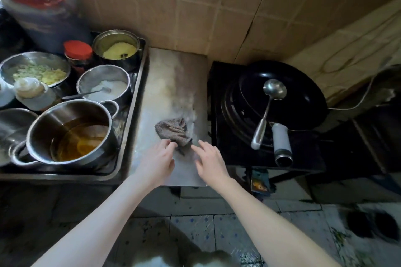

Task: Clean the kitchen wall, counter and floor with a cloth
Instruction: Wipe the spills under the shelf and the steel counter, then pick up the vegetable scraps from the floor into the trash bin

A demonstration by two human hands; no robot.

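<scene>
The cloth (172, 131) is a small grey rag. It lies in a crumpled heap on the shiny metal counter (173, 76), near the front edge, between the tray (138, 93) of pots and the black wok (275, 97).

The left hand (159, 156) reaches to the near edge of the cloth, and its fingertips (170, 142) touch it. That spot is blurry, so I cannot tell if they pinch the cloth or only press on it. The right hand (209, 158) is open with its fingers spread. It is just beside the near corner of the cloth and holds nothing.

The cloth looks soft, floppy and light. It may be damp, so it may cling to the metal a little. It cannot break. It will bunch up if it is pushed from one edge only. I think the best way is to lay a flat palm on the middle of the heap and press down, so that it slides as one piece. To lift it up to the wall (195, 6), it is better to grab a good fistful from the middle, not a thin corner.

The big pot of oil (71, 134) stands close by on the left, so wide wipes need care there.
</scene>
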